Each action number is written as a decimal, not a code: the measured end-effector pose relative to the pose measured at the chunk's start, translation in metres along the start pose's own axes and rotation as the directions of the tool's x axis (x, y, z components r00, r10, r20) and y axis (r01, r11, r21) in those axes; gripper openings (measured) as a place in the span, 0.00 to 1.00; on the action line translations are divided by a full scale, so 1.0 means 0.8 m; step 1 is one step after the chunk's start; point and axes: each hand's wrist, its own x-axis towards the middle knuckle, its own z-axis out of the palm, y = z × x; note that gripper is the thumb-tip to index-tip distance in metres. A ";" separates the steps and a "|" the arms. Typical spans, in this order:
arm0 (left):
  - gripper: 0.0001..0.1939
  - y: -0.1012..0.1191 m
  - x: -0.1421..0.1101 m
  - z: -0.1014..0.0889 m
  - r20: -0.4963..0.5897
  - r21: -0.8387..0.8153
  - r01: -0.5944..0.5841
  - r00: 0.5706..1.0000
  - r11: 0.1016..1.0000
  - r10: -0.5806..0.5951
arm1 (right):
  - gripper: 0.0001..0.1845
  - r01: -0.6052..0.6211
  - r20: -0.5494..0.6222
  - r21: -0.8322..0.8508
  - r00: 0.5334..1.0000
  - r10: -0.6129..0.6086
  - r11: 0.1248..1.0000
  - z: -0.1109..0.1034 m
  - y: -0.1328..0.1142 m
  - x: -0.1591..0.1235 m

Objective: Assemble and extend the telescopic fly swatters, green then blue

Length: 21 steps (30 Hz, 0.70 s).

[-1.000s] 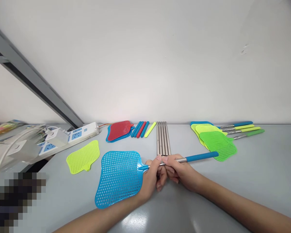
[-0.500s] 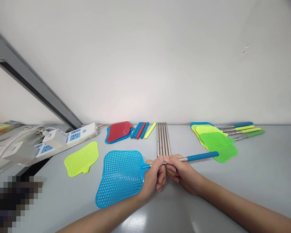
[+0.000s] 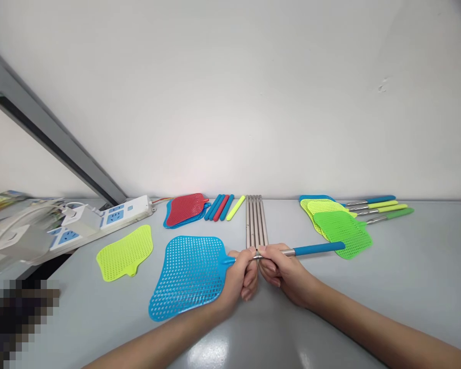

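A blue fly swatter point(image 3: 190, 274) is held level above the grey table, its perforated head to the left and its blue grip to the right. My left hand point(image 3: 243, 274) is closed around the metal rod close to the head. Right beside it, my right hand point(image 3: 280, 266) pinches the same rod near the blue grip, the two thumbs almost touching. Just beyond my hands lie several bare metal rods point(image 3: 256, 220) side by side, their near ends hidden by my fingers. The blue grip's end overlaps a green fly swatter point(image 3: 343, 230) in view.
At the left lies a yellow swatter head point(image 3: 126, 252), with stacked red and blue heads point(image 3: 186, 210) behind it. Several coloured grips point(image 3: 225, 207) sit near the wall. Finished-looking swatters point(image 3: 384, 207) are piled at the right. A power strip point(image 3: 117, 215) with plugs and cables stands far left.
Both hands keep hold of the swatter's rod, a little apart now with slightly more metal showing between the thumbs. The whole view has shifted slightly.
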 end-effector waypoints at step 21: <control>0.27 0.009 0.005 -0.008 -0.026 0.012 -0.094 0.995 0.995 0.094 | 0.22 -0.013 -0.056 0.020 0.998 0.014 1.000 -0.009 -0.010 0.002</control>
